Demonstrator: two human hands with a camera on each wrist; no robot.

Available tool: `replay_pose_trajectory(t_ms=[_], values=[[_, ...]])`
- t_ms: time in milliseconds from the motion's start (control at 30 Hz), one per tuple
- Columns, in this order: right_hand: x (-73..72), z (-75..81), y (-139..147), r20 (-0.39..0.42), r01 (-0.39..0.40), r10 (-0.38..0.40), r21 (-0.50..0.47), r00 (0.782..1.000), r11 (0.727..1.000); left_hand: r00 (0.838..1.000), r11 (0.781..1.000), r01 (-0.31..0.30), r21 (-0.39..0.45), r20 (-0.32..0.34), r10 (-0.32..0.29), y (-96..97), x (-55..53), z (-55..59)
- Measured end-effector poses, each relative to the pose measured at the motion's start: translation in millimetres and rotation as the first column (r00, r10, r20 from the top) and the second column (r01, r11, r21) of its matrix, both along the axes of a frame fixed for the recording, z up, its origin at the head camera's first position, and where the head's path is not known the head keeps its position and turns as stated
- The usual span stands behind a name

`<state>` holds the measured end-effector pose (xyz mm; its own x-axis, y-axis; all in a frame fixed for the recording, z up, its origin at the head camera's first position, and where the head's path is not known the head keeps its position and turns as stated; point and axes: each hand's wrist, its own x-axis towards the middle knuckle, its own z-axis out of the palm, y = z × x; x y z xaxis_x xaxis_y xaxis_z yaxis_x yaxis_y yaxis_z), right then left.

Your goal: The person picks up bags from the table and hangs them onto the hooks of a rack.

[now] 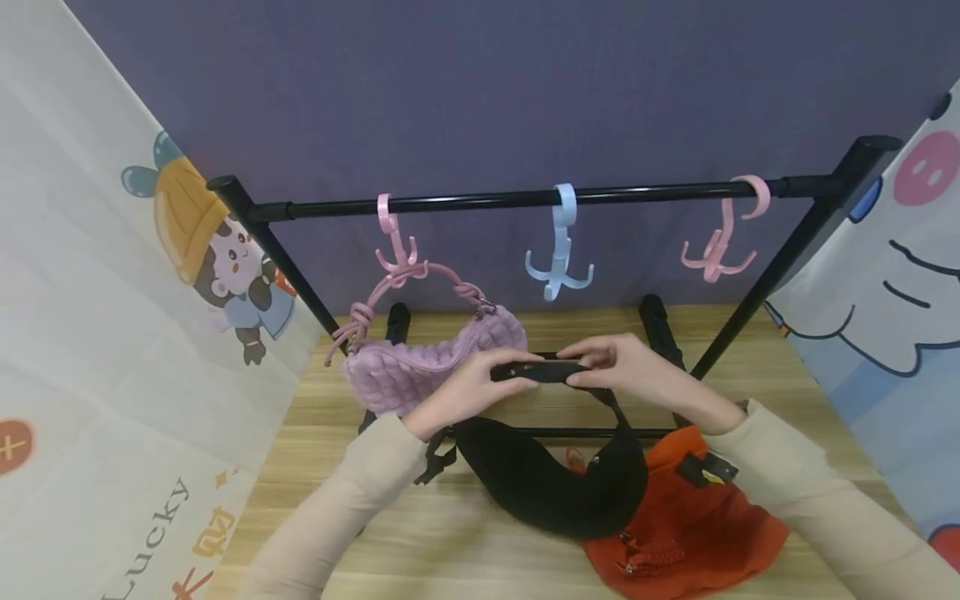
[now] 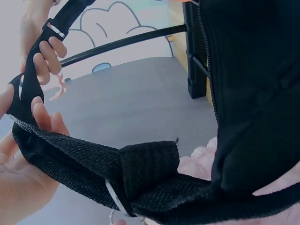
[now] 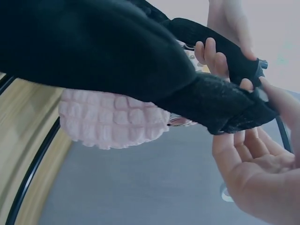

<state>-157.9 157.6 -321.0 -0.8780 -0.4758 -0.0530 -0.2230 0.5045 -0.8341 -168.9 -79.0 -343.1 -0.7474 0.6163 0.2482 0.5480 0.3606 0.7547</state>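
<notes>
Both hands hold the strap (image 1: 551, 372) of a black waist bag (image 1: 540, 483), pulled up between them in front of the rack. The left hand (image 1: 476, 383) pinches one end of the raised stretch between thumb and fingers. At the other end, the right hand (image 1: 637, 371) grips it the same way. In the left wrist view the webbing (image 2: 75, 154) runs doubled through the fingers, with a buckle further up. Below the hands hangs the bag's body, its zip (image 2: 208, 61) showing. Part of an orange-red bag (image 1: 697, 533) lies behind it on the wooden table.
A black rack rail (image 1: 480, 202) spans the back, carrying a left pink hook (image 1: 393, 242), a blue hook (image 1: 561, 250) and a right pink hook (image 1: 718, 242). A lilac quilted handbag (image 1: 420, 367) hangs by its handle from the left hook. Printed cloths (image 1: 90, 292) flank the table.
</notes>
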Motion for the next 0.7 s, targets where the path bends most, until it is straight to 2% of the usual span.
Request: replay_pose_trajectory(t_ms=[300,533,700], values=[[4.7,16.6,3,-0.038,0.018,-0.014,0.097,0.999,0.995,0.998,0.999,0.009,-0.035,-0.063,-0.012,-5.7,4.0,12.5],[7.3,23.4,5,-0.07,0.053,-0.049,0.05,0.996,0.997,0.995,1.0,0.006,-0.027,-0.095,-0.009,-9.9,8.8,20.8],[6.0,28.5,8,-0.06,0.032,-0.029,0.059,0.998,0.998,0.989,1.0,0.019,-0.018,-0.144,-0.021,-9.7,10.7,27.1]])
